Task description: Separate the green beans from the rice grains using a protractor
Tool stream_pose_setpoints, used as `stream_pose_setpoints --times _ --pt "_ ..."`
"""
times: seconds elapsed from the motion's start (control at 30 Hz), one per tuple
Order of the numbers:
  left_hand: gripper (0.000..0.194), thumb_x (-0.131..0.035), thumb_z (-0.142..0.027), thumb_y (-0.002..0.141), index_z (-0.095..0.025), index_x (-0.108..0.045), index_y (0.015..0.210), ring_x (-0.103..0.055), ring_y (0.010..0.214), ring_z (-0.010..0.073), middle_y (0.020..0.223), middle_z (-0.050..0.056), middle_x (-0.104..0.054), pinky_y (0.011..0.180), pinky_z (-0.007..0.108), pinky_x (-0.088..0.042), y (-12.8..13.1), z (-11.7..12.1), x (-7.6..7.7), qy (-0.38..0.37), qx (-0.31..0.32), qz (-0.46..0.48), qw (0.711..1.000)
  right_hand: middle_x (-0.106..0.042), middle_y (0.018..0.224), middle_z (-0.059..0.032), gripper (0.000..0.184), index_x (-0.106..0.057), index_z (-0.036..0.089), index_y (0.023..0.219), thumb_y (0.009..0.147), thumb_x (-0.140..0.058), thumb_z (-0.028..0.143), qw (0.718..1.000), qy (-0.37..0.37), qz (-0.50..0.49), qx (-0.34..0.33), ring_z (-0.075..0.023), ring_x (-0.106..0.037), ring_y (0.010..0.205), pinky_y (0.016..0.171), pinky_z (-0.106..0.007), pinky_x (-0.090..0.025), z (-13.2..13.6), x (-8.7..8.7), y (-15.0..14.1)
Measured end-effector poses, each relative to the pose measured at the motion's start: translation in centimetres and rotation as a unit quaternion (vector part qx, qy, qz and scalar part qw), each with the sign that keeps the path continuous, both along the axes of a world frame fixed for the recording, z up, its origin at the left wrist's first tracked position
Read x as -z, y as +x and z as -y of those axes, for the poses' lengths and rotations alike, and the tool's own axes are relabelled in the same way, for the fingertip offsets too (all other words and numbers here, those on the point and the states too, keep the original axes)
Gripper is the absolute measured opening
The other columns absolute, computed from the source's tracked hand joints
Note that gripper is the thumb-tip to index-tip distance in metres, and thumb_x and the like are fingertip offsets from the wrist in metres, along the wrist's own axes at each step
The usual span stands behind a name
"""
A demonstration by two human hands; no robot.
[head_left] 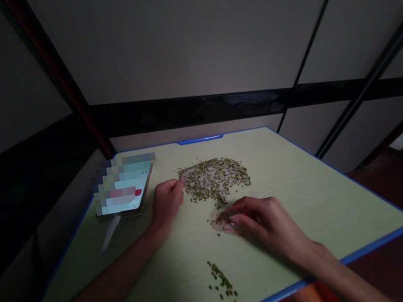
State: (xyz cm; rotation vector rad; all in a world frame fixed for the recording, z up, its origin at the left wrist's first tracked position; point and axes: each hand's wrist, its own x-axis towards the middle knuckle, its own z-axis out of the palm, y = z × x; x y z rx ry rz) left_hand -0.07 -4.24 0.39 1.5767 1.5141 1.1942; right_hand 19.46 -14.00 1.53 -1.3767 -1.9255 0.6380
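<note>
A pile of small green beans mixed with whitish grains (213,176) is spread on the table. My left hand (168,199) is closed at the pile's left edge, fingers curled and thumb towards the grains; whatever it holds, if anything, is hidden. Nearer to me, my right hand (264,215) pinches a small clear plastic bag (225,220) with red marks, lying on the table just below the pile. A few beans lie around the bag, and its contents are hard to make out. A separate small group of green beans (223,282) lies towards the front edge.
A phone (125,189) with a lit screen, partly blurred out, rests at the left. By its lower edge is a pale narrow strip (110,232). The pale green table (311,205) has a blue rim, and cabinet panels (174,37) stand behind it.
</note>
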Motion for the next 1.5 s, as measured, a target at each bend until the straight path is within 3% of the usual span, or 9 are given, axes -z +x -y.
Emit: stream_pose_setpoints --times 0.2,0.7,1.5 --pt "0.038 -0.047 -0.035 0.07 -0.024 -0.035 0.036 -0.032 0.035 0.0112 0.032 -0.006 -0.033 0.042 0.027 -0.026 0.0 0.0 0.1 -0.005 0.004 0.001 1.0 -0.069 0.075 -0.003 0.019 -0.066 0.018 0.091 0.085 -0.051 0.027 0.999 -0.018 0.024 -0.038 -0.0144 -0.059 0.063 0.058 -0.026 -0.042 -0.5 0.4 -0.5" --pt "0.037 -0.047 -0.031 0.07 -0.023 -0.036 0.036 -0.032 0.035 0.0107 0.032 -0.007 -0.033 0.042 0.027 -0.026 0.2 -0.1 0.3 0.009 -0.003 -0.005 1.0 -0.07 0.088 -0.0073 0.025 -0.067 0.015 0.096 0.089 -0.049 0.03 0.977 0.035 0.041 -0.207 -0.0184 -0.063 0.083 0.073 -0.028 -0.047 -0.3 0.3 -1.4" --pt "0.037 -0.047 -0.03 0.072 -0.022 -0.036 0.037 -0.032 0.036 0.0094 0.034 -0.006 -0.034 0.043 0.026 -0.027 0.4 0.1 0.4 0.019 0.001 -0.002 1.0 -0.071 0.095 -0.0071 0.027 -0.066 0.011 0.104 0.089 -0.05 0.028 0.964 0.049 0.038 -0.258 -0.0185 -0.064 0.083 0.075 -0.029 -0.047 2.6 1.0 -1.8"
